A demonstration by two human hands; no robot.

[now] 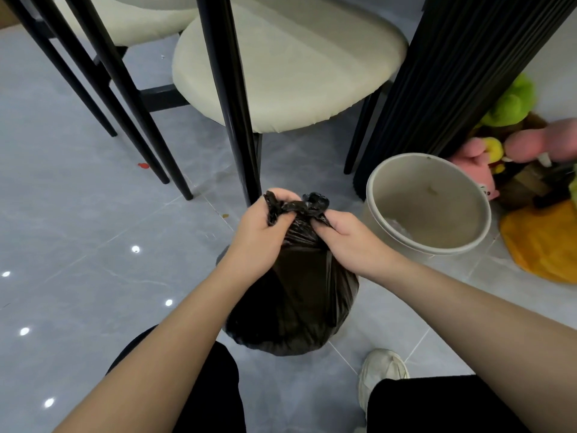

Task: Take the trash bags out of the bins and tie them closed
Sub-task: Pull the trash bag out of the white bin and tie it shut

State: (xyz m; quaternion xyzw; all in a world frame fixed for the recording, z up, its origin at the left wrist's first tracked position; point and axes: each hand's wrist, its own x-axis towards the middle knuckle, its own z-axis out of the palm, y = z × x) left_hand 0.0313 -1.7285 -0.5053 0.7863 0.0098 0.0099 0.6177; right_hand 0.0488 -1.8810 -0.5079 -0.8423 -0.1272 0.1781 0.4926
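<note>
Bag [290, 295]: out of bin [443, 214], on floor [93, 245]; knot formed — likely needs tightening
Hands: left hand [256, 235] and right hand [346, 237] each clutch a loose end

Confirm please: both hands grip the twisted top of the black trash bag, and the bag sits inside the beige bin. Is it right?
Not quite. The head view shows the black trash bag outside the beige bin, beside it. The left hand and right hand do grip its twisted top.
</note>
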